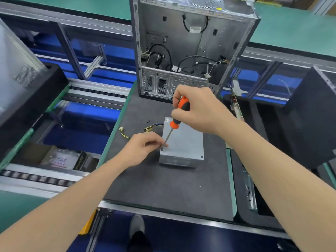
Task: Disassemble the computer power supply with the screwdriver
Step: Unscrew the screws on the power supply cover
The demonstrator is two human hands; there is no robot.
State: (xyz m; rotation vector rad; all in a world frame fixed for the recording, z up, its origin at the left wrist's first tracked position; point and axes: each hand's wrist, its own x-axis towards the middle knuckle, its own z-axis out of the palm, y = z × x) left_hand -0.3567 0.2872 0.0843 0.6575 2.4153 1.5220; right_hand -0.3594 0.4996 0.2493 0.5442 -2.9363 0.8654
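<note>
- Grey metal power supply (183, 140) flat on the dark desk (163, 188), wires (151, 127) trailing from its far-left corner.
- Clenches fingers of the right hand (198, 113) round the orange-black screwdriver (173, 123) handle; shaft slants down and leftward, tip on the near-left corner screw (162, 149).
- Pinches the shaft near the tip with fingers of the left hand (143, 148).

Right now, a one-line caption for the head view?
Right hand sets the screwdriver on a corner screw of the power supply; left hand steadies the tip.
</note>
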